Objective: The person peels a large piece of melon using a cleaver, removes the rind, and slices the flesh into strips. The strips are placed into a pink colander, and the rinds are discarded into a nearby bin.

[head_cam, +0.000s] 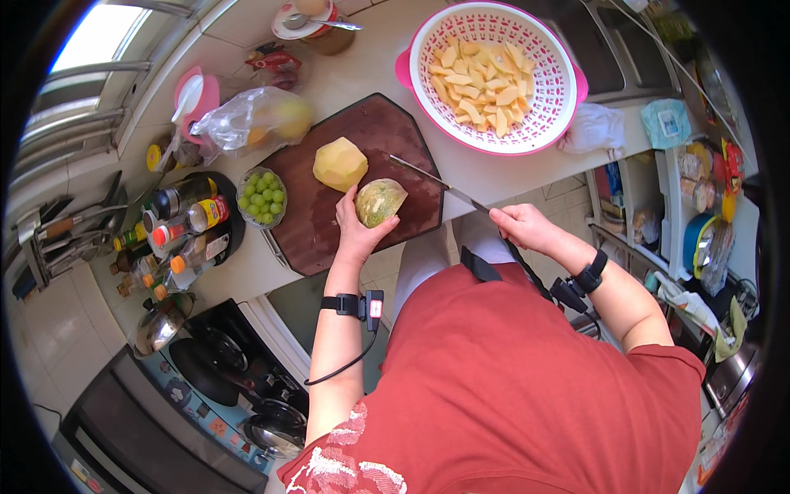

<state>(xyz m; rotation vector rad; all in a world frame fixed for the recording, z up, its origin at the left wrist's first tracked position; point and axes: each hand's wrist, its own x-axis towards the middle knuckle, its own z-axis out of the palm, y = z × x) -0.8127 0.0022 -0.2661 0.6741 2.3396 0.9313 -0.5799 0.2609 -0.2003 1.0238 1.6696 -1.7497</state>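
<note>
My left hand point(363, 230) grips a half of a melon or squash point(381, 202) with mottled green-yellow rind, at the near part of a dark brown cutting board point(290, 191). Just beyond it sits a peeled, pale yellow piece point(340, 164) with faceted sides. My right hand point(523, 227) is closed around the handle of a kitchen knife point(455, 191). Its blade points left over the board's right side, apart from the half in my left hand. Damp patches mark the board.
Beyond the board stands a white and pink colander point(426, 117) with many pale yellow slices point(487, 86). A glass bowl of green grapes point(262, 196) touches the board's left side. A plastic bag of fruit point(259, 120), bottles point(210, 213) and a gas stove point(271, 383) are at left.
</note>
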